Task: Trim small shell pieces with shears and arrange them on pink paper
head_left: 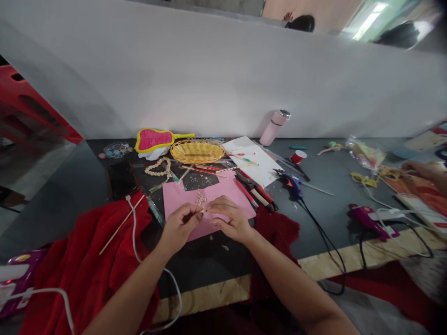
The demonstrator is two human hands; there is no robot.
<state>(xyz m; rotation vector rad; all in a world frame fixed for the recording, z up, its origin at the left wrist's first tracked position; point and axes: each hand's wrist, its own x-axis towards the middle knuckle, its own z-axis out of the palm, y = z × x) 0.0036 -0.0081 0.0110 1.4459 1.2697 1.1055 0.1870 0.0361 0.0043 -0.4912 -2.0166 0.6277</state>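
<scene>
My left hand is closed in a pinch on a small pale piece, too small to name exactly. Close by on the other side, my right hand has its fingertips near that piece, thumb and fingers apart. Both hands are over a pink sheet lying on the dark table. Just beyond the fingertips, a little heap of pale beige bits rests on the sheet. Farther back lies a heart-shaped ring of similar beige pieces.
A yellow woven basket, pliers, a blue glue gun, a pink bottle and a red thread spool surround the sheet. A phone and red cloth lie left. Another person's hand is at far right.
</scene>
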